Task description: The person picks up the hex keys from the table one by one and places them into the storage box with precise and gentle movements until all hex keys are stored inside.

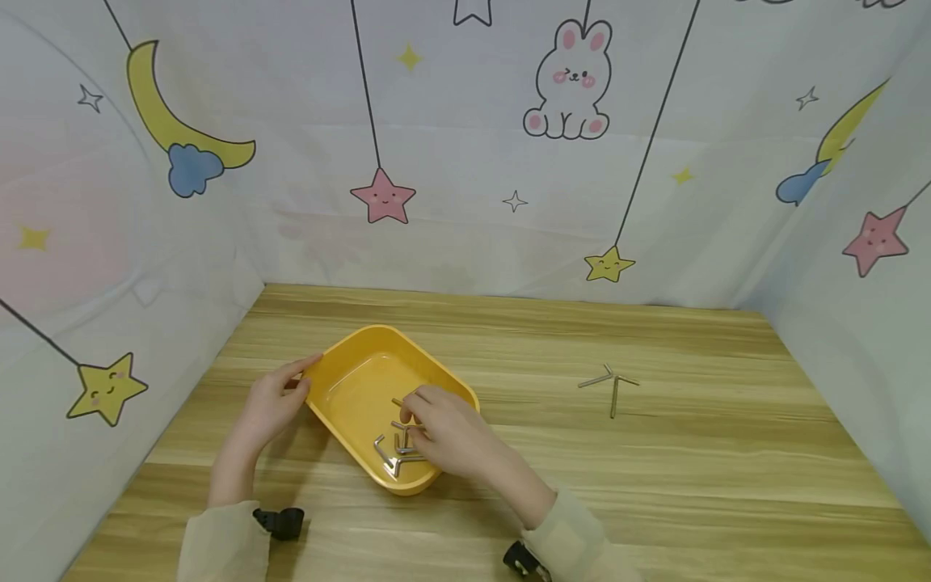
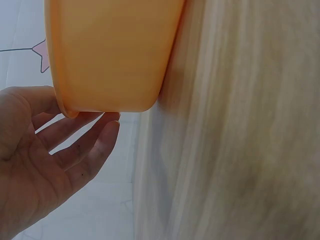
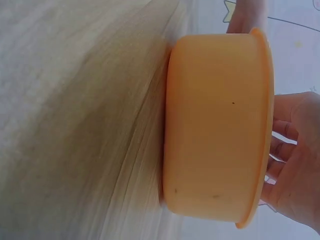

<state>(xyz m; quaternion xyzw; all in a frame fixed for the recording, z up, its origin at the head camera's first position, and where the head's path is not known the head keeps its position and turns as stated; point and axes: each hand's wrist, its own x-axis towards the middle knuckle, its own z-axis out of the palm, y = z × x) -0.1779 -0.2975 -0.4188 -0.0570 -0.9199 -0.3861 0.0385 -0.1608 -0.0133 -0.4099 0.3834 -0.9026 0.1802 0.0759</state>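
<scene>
A yellow plastic bin (image 1: pixel 349 376) sits at an angle on the wooden table. My left hand (image 1: pixel 275 400) holds its left corner, thumb on one side and fingers against the outer wall (image 2: pixel 112 60). Inside the bin, over its right part, is my right hand (image 1: pixel 451 428). Its fingers point down and pinch a brass-coloured hex key (image 1: pixel 397 402), largely covered by the hand. Below them, several silver L-shaped hex keys (image 1: pixel 384 451) lie in a loose pile on the bin floor. In the right wrist view the bin's outer wall (image 3: pixel 215 125) hides the fingertips.
Right of the bin, a silver hex key (image 1: pixel 595 380) and a brass-coloured hex key (image 1: pixel 614 398) lie close together on the table (image 1: pixel 698 461). Printed fabric walls (image 1: pixel 465 242) enclose the table at the back and both sides.
</scene>
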